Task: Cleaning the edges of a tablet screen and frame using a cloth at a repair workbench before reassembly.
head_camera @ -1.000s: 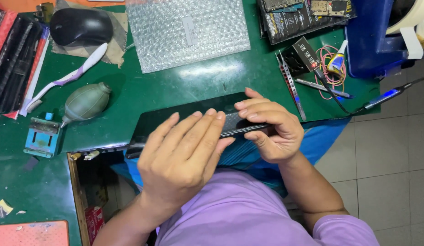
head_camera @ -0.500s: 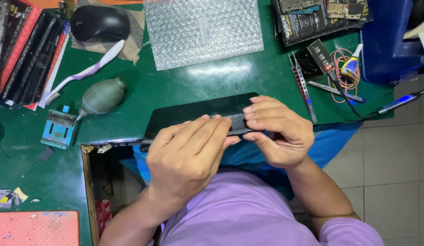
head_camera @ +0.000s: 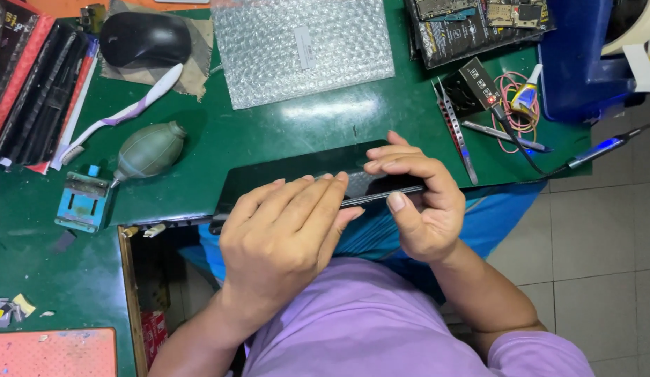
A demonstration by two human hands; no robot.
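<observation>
Gripping a black slab-shaped device (head_camera: 290, 174) at the green surface (head_camera: 269, 132) edge, left hand (head_camera: 283, 237) fingers flat along it, right hand (head_camera: 416, 202) pinching its end, bubble-wrap pouch (head_camera: 304, 45) behind, tiled floor (head_camera: 597, 244) right.

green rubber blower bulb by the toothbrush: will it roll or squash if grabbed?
The blower bulb is rounded and egg-shaped, so a push would probably roll it in a curve. It looks like soft rubber, likely light and squashy. Its narrow nozzle end points at the small blue vise, which may stop it.
</observation>
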